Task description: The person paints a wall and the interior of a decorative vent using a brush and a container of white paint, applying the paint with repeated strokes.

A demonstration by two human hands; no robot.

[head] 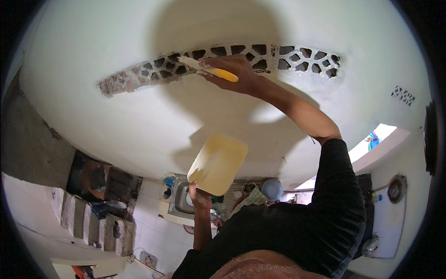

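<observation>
My right hand [231, 75] grips a putty knife [223, 74] with a yellow handle; its whitish, coated blade reaches the wall at a long band of openwork vent blocks [303, 59]. My fingers hide part of the blade and handle. Lower down, my left hand [200, 197] holds a pale yellow rectangular plastic tub [223, 164] by its near corner, with the thumb over the rim. Some light material clings to the inside of the tub. At its left end, the band shows rough, reddish broken masonry [113, 83].
Below are a steel sink [181, 198], a blue bowl [271, 190] and a checked cloth [253, 199]. Concrete steps [83, 218] descend at lower left. A smaller vent [403, 96] and a bright window opening [376, 143] are at right. A white table [390, 223] holds a glass lid.
</observation>
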